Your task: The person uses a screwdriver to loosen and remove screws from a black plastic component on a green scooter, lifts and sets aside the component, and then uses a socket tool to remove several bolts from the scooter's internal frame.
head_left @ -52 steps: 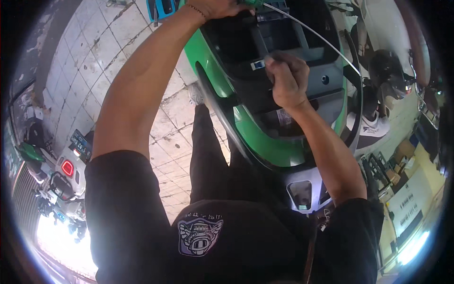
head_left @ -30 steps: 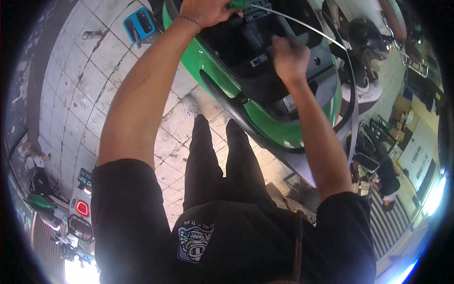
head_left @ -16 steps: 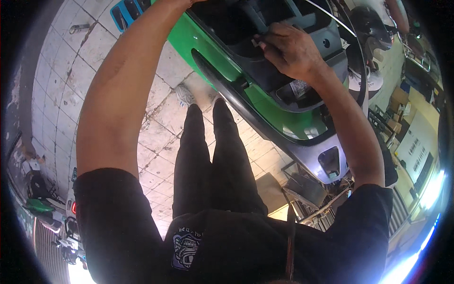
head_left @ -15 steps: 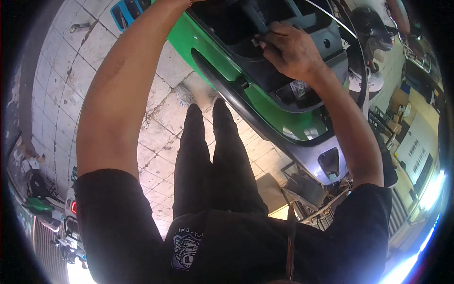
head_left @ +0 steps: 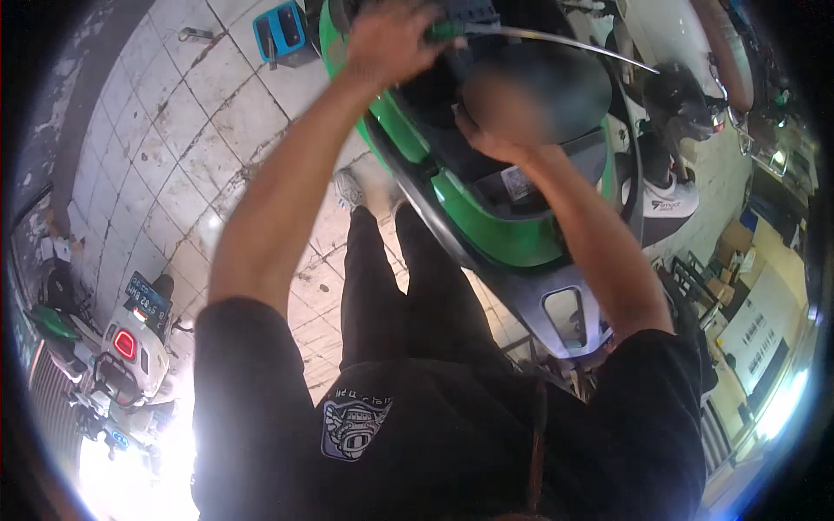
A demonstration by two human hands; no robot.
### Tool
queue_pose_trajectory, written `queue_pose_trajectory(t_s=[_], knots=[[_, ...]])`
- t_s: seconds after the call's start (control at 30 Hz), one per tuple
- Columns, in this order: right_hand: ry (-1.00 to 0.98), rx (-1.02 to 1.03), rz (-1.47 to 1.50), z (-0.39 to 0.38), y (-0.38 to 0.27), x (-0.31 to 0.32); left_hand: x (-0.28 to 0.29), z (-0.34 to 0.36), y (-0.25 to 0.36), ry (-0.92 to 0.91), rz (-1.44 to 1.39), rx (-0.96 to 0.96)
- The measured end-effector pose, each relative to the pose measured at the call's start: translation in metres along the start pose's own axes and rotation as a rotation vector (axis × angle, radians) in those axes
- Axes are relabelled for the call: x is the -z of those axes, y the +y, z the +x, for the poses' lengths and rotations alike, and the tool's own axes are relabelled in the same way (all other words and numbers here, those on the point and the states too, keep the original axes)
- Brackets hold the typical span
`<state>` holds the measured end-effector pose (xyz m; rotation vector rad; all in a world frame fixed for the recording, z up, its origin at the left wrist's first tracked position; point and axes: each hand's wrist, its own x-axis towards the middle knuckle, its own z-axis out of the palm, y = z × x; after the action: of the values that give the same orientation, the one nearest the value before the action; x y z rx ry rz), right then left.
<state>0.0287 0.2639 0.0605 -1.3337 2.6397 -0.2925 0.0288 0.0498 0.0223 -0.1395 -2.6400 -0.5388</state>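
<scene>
In the head view, my left hand [head_left: 391,42] is at the top, over the dark inside of a green scooter body [head_left: 512,234]. Its fingers are closed by the green handle of a long screwdriver [head_left: 447,32], whose thin metal shaft points right across the opening. My right hand [head_left: 497,143] reaches into the black compartment [head_left: 469,169]. A blurred patch covers most of its fingers, so what they hold is hidden. A label [head_left: 516,182] sits on the black plastic below that hand.
A blue tray [head_left: 280,35] and a metal tool [head_left: 196,35] lie on the tiled floor. At the lower left stands a white scooter [head_left: 139,352] with a red tail light. Boxes [head_left: 737,236] and a panel [head_left: 754,347] are along the right side.
My left hand has come into view from the top, with the screwdriver. The view has shifted, showing more of the scooter. My right hand was pinching a small pale piece and is now partly blurred.
</scene>
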Motion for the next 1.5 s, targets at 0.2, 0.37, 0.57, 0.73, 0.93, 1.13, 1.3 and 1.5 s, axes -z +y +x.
queue_pose_trajectory(t_s=[0.2, 0.37, 0.57, 0.73, 0.93, 1.13, 1.3, 1.5], knots=[[-0.029, -0.050, 0.079, 0.004, -0.001, 0.000, 0.007, -0.021, 0.039, -0.277, -0.172, 0.379], [-0.079, -0.075, 0.149, 0.011, -0.001, -0.001, 0.006, -0.023, 0.035, -0.365, -0.086, 0.436], [-0.169, 0.002, 0.068, 0.020, 0.007, -0.008, 0.003, -0.020, 0.035, -0.265, -0.108, 0.419], [0.075, -0.041, 0.096, 0.000, -0.001, 0.000, 0.003, -0.029, 0.036, -0.063, -0.139, 0.320], [0.433, -0.415, 0.261, 0.006, -0.032, 0.037, 0.015, -0.025, 0.036, 0.046, -0.284, 0.531], [0.153, -0.584, 0.039, 0.015, -0.044, 0.010, 0.007, -0.024, 0.024, 0.040, -0.317, 0.636], [0.280, -0.975, 0.120, 0.027, -0.019, 0.019, 0.035, -0.021, 0.005, -0.007, -0.636, 0.601], [0.069, -1.151, -0.051, -0.002, 0.034, 0.037, 0.108, -0.040, -0.018, -0.357, -0.808, 0.555]])
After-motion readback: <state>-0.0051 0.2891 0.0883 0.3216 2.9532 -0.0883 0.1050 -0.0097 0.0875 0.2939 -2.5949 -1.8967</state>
